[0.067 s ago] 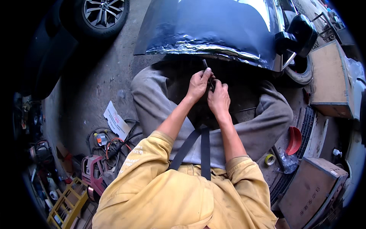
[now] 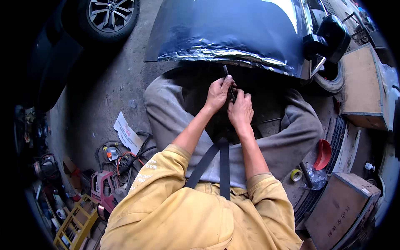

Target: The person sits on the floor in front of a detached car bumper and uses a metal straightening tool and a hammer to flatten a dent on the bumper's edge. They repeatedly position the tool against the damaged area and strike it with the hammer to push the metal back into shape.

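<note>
Between my legs, both hands are closed on a thin dark rod-like tool [image 2: 226, 70], whose exact kind I cannot make out. My left hand [image 2: 218, 93] grips its upper part with the thumb along it, and the tip sticks out beyond. Just below and to the right, my right hand [image 2: 241, 110] wraps round the lower part, hiding that end. The tip points toward the crumpled, torn lower edge of a dark blue car door panel [image 2: 233, 29]. From this view I cannot tell whether the tip touches the panel.
A car wheel [image 2: 111, 16] stands at far left. Cables [image 2: 135, 160], a white card [image 2: 127, 133] and a pink machine [image 2: 102, 189] lie left. On the right are wooden boxes [image 2: 362, 87], a red curved piece [image 2: 322, 155] and a tape roll [image 2: 296, 175]. A side mirror [image 2: 335, 39] juts out.
The whole view has shifted very slightly. Both hands keep their hold on the rod-like tool, in almost the same place.
</note>
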{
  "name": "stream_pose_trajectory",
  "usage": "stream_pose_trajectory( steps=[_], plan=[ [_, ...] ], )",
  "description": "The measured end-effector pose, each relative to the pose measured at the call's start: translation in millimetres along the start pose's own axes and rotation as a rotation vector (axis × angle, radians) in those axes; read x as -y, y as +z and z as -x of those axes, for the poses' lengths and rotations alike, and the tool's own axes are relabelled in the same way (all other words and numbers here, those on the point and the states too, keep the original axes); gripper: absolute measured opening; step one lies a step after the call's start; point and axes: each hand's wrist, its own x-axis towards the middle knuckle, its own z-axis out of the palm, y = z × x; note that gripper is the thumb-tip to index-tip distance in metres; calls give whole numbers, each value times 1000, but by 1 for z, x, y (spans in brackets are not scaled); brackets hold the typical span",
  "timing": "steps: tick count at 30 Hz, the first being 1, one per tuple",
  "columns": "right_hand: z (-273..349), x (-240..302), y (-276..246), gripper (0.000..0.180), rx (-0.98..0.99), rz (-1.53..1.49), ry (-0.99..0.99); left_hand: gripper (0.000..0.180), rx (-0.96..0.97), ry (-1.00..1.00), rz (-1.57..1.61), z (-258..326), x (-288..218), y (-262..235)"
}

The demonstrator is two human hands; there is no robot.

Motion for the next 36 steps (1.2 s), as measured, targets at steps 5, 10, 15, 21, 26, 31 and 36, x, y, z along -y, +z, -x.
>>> stream_pose_trajectory(
  steps=[5, 10, 15, 21, 26, 31, 36],
  plan=[
    [-36, -34, 44, 27, -25, -11, -61, 45, -77, 199, -423, -30, -3, 7],
    [-52, -54, 69, 22, 105, -137, -36, 46, -85, 134, -523, -37, -4, 5],
    [-47, -54, 70, 22, 164, -319, -3, 49, -111, 130, -534, -36, 7, 2],
    [-54, -43, 60, 27, 149, -432, -28, 50, -99, 107, -502, -41, -2, 0],
    [-55, -42, 58, 29, 104, -451, -84, 50, -99, 172, -481, -42, -5, 1],
    [-64, -32, 50, 27, 103, -423, -66, 53, -133, 141, -437, -49, -14, 5],
    [-71, -30, 52, 24, 67, -306, -89, 57, -139, 97, -471, -54, -16, 1]
  ],
)
